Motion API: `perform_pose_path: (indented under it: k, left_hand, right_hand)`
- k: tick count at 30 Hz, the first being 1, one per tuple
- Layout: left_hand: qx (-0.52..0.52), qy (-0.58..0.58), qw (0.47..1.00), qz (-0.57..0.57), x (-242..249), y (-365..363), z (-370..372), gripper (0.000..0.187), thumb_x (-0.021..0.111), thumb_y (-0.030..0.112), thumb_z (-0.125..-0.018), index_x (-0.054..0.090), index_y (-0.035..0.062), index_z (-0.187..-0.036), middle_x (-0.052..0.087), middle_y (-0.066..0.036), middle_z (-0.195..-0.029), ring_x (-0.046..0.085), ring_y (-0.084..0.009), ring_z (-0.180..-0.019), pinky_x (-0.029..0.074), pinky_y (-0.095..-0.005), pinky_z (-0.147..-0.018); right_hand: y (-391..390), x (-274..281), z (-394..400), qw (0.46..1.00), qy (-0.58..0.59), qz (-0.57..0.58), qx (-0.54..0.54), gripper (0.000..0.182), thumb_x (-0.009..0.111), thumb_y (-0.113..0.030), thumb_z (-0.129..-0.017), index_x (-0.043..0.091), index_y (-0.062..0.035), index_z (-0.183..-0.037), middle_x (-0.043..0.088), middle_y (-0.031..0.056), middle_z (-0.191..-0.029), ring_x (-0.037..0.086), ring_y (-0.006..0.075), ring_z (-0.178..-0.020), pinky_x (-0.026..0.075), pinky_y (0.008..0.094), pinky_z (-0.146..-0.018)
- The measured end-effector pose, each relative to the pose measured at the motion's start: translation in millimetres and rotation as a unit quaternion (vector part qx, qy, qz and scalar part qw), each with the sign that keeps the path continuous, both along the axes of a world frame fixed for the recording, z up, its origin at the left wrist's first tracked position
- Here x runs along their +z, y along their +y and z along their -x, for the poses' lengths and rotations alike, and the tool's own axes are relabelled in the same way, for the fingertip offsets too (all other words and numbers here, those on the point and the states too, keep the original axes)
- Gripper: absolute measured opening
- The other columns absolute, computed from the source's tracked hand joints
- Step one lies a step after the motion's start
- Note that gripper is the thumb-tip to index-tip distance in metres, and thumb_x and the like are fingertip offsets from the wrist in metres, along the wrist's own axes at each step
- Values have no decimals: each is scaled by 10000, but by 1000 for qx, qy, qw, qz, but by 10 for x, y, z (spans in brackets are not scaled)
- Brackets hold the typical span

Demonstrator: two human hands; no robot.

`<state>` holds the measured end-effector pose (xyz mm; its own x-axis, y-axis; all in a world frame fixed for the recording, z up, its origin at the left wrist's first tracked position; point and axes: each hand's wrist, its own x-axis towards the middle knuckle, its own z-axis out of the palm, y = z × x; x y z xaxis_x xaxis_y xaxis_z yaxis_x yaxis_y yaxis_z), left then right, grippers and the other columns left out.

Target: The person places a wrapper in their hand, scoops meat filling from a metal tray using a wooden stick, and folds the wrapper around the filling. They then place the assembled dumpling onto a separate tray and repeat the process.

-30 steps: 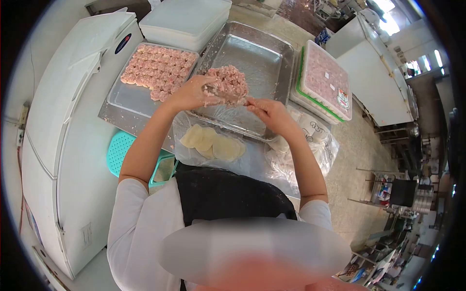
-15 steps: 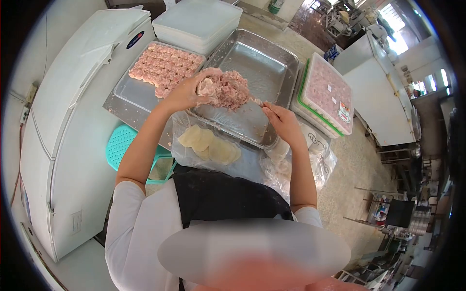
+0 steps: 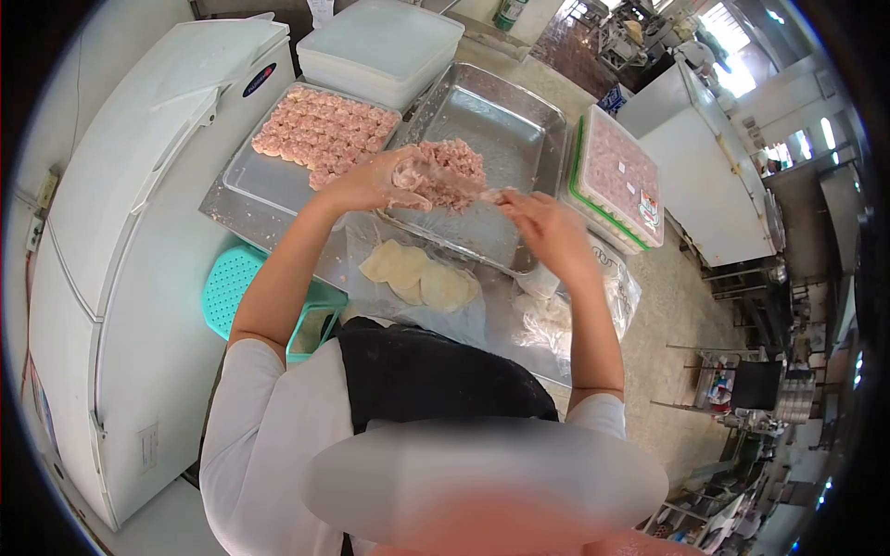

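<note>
My left hand (image 3: pixel 371 182) is curled round a small wrapper-and-meat dumpling (image 3: pixel 408 176), smeared with filling. Just beyond it, over the left part of a deep metal tray (image 3: pixel 533 125), is a mound of minced meat (image 3: pixel 456 162). My right hand (image 3: pixel 547 230) grips a thin spreading tool (image 3: pixel 486 195) coated in meat; its blade points left toward the dumpling, and its exact shape is hard to make out. Round pale wrappers (image 3: pixel 422 278) lie overlapping on a plastic sheet in front of my body.
Rows of open-topped meat dumplings (image 3: pixel 324 125) fill much of a clear tray (image 3: pixel 264 176) at left. Stacked white lidded boxes (image 3: pixel 380 42) stand behind it. A green-rimmed box (image 3: pixel 619 167) and plastic bags (image 3: pixel 556 320) are at right. A turquoise stool (image 3: pixel 230 287) and white freezer (image 3: pixel 158 232) flank the table.
The tool's blade has come left, nearer the dumpling, and my right hand has shifted slightly right and down. My left hand stays curled round the dumpling. The whole view has shifted slightly.
</note>
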<state>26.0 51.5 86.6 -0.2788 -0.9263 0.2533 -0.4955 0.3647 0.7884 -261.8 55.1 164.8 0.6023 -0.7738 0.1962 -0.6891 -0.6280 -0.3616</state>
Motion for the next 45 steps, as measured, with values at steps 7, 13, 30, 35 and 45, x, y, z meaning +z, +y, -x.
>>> perform_pose_path:
  k: [7, 13, 30, 35, 45]
  left_hand:
    - [-22, 2, 1000, 13, 139, 73, -561, 464, 791, 287, -703, 623, 43, -1060, 659, -93, -985, 610, -238, -914, 456, -348, -848]
    - [37, -39, 998, -17, -108, 116, -1528, 503, 777, 243, -699, 586, 49, -1123, 624, -128, -1074, 599, -281, -960, 461, -352, -849]
    - [147, -171, 974, -17, -1503, -110, -1879, 635, 729, 168, -730, 396, -5, -1242, 602, -251, -1036, 586, -418, -953, 482, -476, -791]
    - [120, -215, 969, 35, -1488, -243, -1836, 601, 724, 110, -721, 416, -22, -1219, 600, -257, -993, 583, -417, -947, 477, -479, -794]
    - [29, -112, 993, 28, -975, 522, -863, 463, 697, 177, -765, 562, 105, -1202, 582, -154, -1169, 537, -343, -1085, 418, -422, -943]
  right_hand:
    - [264, -252, -599, 998, -47, -29, 2, 312, 523, -278, -948, 620, -45, -1132, 645, 198, -995, 615, 385, -889, 496, 407, -754]
    - [410, -558, -824, 983, -164, -51, -63, 302, 533, -207, -957, 602, 11, -1155, 653, 134, -915, 612, 245, -823, 476, 313, -726]
    - [1223, -1021, -787, 834, -344, -289, -322, 277, 520, -247, -980, 655, -24, -1076, 495, -41, -625, 403, 44, -543, 321, 209, -496]
    - [700, -997, -770, 964, -68, -74, -245, 274, 504, -278, -957, 637, -69, -1075, 616, 158, -779, 610, 338, -730, 469, 401, -660]
    - [-396, -1648, -607, 995, 71, 17, -67, 253, 549, -214, -901, 642, -182, -1134, 647, 119, -874, 626, 344, -815, 506, 453, -670]
